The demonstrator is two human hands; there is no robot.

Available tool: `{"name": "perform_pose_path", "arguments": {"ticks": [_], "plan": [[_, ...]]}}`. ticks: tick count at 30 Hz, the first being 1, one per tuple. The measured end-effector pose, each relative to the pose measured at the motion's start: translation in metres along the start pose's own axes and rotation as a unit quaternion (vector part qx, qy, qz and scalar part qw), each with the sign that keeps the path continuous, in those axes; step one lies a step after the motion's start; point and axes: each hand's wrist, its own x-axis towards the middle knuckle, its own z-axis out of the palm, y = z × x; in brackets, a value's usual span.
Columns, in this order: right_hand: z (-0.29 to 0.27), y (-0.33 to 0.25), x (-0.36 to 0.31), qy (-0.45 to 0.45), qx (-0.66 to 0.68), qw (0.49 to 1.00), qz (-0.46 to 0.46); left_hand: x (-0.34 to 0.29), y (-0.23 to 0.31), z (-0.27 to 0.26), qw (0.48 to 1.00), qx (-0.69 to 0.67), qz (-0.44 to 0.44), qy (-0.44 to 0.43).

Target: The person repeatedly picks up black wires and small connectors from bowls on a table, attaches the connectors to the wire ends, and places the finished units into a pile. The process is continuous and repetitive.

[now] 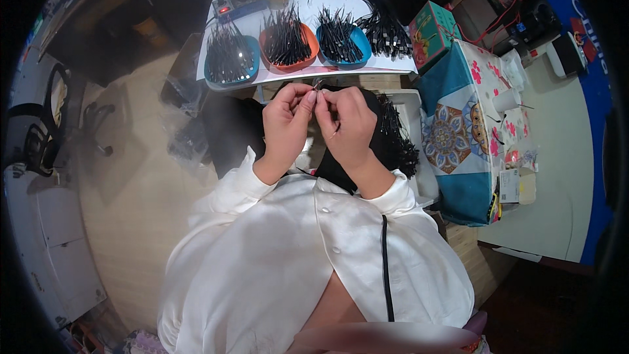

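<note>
My left hand (pixel 288 121) and my right hand (pixel 347 124) meet just in front of the table's near edge, thumbs and fingertips pinched together. Between the fingertips a small, thin, wire-like piece (pixel 318 83) sticks up; most of it is hidden, so its exact kind cannot be made out. Beyond my hands stand a left blue bowl (pixel 209 73), an orange bowl (pixel 308 59) and a right blue bowl (pixel 362 38). Each holds a bunch of short black cables, some with shiny metal plug ends. A longer bundle of black cables (pixel 386 29) lies right of the bowls.
A small device with a red light (pixel 226 10) sits at the table's back left. By my right leg a white bin (pixel 422 183) holds more black cables. To the right are a green box (pixel 432 36) and a patterned cloth (pixel 452 134). An office chair (pixel 49 111) stands left.
</note>
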Motion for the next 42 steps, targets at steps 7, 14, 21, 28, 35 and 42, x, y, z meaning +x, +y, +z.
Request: {"name": "perform_pose_path", "arguments": {"ticks": [7,14,21,28,35,42], "plan": [[0.001,0.004,-0.004,-0.049,0.025,0.998,-0.028,0.003,0.004,-0.007,0.994,-0.086,-0.056,-0.027],[-0.021,0.034,0.017,-0.167,0.466,0.8,0.339,0.001,0.024,-0.019,0.929,-0.243,-0.244,-0.136],[-0.021,0.039,0.015,-0.193,0.512,0.752,0.368,0.003,0.024,-0.017,0.913,-0.245,-0.282,-0.163],[-0.018,0.045,0.006,-0.202,0.64,0.59,0.45,0.001,0.014,-0.018,0.941,-0.193,-0.197,-0.196],[-0.016,0.044,0.001,-0.234,0.566,0.64,0.464,0.009,0.006,-0.025,0.978,-0.1,-0.12,-0.138],[-0.023,0.04,-0.001,-0.241,0.54,0.681,0.432,0.016,0.002,-0.014,0.998,-0.014,-0.041,-0.043]]}}
